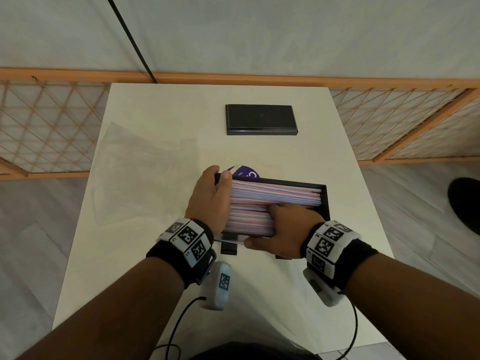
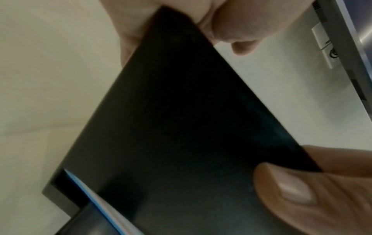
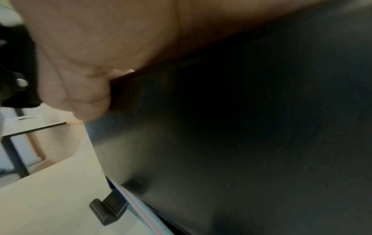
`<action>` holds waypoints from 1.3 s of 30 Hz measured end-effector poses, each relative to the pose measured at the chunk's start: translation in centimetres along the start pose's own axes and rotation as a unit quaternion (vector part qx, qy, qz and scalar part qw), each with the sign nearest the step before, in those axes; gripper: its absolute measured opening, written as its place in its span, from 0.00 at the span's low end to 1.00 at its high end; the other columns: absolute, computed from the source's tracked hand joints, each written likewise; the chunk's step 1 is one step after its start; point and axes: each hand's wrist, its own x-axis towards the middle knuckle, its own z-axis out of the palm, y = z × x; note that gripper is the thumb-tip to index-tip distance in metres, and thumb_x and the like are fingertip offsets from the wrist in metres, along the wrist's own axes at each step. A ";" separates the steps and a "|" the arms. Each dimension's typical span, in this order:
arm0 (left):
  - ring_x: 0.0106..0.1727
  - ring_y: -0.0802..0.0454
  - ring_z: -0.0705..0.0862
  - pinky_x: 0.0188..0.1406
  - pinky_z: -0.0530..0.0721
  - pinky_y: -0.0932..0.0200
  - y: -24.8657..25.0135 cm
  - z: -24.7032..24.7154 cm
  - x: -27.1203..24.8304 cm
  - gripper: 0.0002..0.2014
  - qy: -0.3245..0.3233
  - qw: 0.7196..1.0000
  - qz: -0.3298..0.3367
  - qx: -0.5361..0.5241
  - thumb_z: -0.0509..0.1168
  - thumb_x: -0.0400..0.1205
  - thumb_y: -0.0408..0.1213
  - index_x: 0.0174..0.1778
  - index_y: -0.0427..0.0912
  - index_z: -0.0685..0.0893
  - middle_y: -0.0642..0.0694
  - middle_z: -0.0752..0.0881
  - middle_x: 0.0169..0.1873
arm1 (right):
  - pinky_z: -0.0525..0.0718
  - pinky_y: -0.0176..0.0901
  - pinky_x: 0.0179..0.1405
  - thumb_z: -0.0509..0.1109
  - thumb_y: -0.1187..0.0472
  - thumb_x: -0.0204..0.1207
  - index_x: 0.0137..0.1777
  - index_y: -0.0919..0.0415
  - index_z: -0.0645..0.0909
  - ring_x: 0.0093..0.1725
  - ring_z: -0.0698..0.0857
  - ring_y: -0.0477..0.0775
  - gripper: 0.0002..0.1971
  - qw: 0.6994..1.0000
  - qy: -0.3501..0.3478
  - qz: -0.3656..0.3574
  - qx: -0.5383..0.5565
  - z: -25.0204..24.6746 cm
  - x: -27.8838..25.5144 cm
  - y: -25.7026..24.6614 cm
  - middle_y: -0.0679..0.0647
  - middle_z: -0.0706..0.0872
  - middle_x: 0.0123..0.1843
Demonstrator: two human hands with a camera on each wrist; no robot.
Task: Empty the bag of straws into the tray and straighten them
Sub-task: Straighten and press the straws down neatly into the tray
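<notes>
The tray [image 1: 324, 201] is held on the table [image 1: 161, 255] close before the body, and the straws [image 1: 272, 193] are seen lying in it, long axis running left to right. Its left end is gripped by the left hand [image 1: 211, 201]. The near wall is clasped by the right hand [image 1: 291, 229], fingers laid over the straws. One stray straw [image 3: 141, 205] is seen under the near edge, nearer the right hand.

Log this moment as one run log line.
straws in tray | left hand grips tray end | right hand grips near edge | bag aside
</notes>
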 end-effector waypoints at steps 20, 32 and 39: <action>0.70 0.46 0.77 0.70 0.72 0.51 0.1 0.1 0.1 0.23 0.009 1.000 -0.008 0.002 0.47 0.91 0.51 0.79 0.45 0.69 0.45 0.78 0.72 | 0.59 0.67 0.81 0.54 0.12 0.52 0.81 0.48 0.59 0.80 0.68 0.61 0.59 1.000 -0.007 0.010 0.003 1.1 1.2 -0.2 0.53 0.69 0.80; 0.78 0.46 0.74 0.76 0.68 0.55 0.0 0.2 -0.1 0.29 0.028 1.000 -0.007 0.011 0.53 0.89 0.54 0.83 0.42 0.66 0.44 0.74 0.79 | 0.80 0.54 0.66 0.51 0.16 0.63 0.72 0.56 0.72 0.64 0.81 0.60 0.51 0.998 0.042 -0.047 0.011 0.2 0.3 -2.1 0.55 0.80 0.66; 0.75 0.46 0.77 0.72 0.73 0.54 -0.8 0.4 0.2 0.26 0.039 0.999 0.002 0.038 0.58 0.89 0.43 0.84 0.45 0.64 0.44 0.76 0.77 | 0.85 0.54 0.46 0.60 0.29 0.69 0.47 0.56 0.84 0.41 0.85 0.60 0.29 0.950 0.290 -0.110 -0.039 -1.1 -2.9 -0.6 0.53 0.86 0.41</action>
